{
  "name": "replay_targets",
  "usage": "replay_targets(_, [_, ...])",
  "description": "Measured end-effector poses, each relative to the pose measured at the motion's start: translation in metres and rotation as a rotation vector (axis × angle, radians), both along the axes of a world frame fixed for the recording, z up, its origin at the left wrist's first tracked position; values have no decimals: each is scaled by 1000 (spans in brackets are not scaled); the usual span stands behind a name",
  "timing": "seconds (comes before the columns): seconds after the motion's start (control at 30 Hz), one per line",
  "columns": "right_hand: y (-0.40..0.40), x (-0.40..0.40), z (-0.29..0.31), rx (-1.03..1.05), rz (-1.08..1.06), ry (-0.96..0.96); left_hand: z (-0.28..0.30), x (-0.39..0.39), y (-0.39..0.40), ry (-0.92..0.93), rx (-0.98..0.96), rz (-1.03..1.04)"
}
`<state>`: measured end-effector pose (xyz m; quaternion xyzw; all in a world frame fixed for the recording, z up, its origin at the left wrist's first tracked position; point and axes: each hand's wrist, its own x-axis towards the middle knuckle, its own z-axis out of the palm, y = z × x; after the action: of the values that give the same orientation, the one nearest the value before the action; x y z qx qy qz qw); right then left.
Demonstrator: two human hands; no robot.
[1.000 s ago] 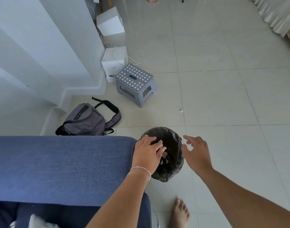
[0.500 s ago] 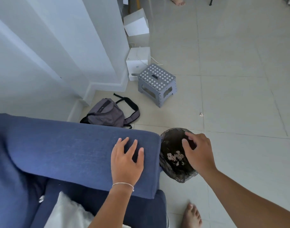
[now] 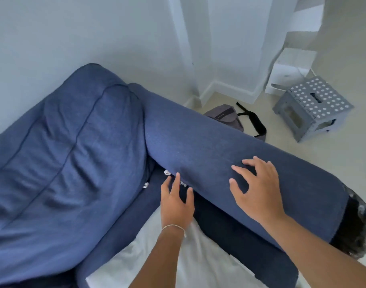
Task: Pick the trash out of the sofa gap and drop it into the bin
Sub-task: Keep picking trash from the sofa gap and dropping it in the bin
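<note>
Small white crumpled paper scraps (image 3: 167,173) lie in the gap where the blue sofa's armrest (image 3: 209,146) meets the seat, another scrap (image 3: 145,185) sits by the back cushion. My left hand (image 3: 175,202) hovers over the gap, fingers apart, fingertips close to the scraps and holding nothing. My right hand (image 3: 259,188) rests spread on top of the armrest. The bin (image 3: 358,227), lined with a black bag, stands on the floor past the armrest's near end, mostly hidden behind it.
A white cloth (image 3: 198,256) covers the seat in front of me. Beyond the armrest on the tiled floor lie a grey backpack (image 3: 229,117) and a grey dotted step stool (image 3: 311,109). White boxes (image 3: 290,69) stand by the wall.
My view swung left from the bin to the sofa. My left hand moved off the armrest down to the gap; my right hand left the bin's rim and now rests on the armrest.
</note>
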<state>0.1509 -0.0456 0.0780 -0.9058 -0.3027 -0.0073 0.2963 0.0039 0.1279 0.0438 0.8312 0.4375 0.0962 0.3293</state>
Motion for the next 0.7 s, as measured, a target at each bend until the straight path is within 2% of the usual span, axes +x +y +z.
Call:
replay_targets(0.1, [39,-22,-15,24,57,-84,-18,-42,35,35,-57,162])
replay_targets(0.23, [97,-63,-44,59,271,-135,-49,-77,76,142,-142,344])
replay_targets(0.3, [123,-89,-61,48,358,-61,-61,-85,92,189,-196,382])
replay_targets(0.37, [143,-114,-78,-3,350,99,-71,-86,102,210,-242,384])
replay_targets(0.43, [162,-133,-91,-41,190,258,-79,-86,110,192,-270,400])
replay_targets(0.57, [214,-145,-109,2,-457,612,-95,-67,136,180,-260,496])
replay_targets(0.63, [231,-141,-119,-43,-616,710,-101,-57,142,217,-274,561])
replay_targets(0.7, [240,-136,-131,-129,-675,735,-107,-45,145,252,-308,652])
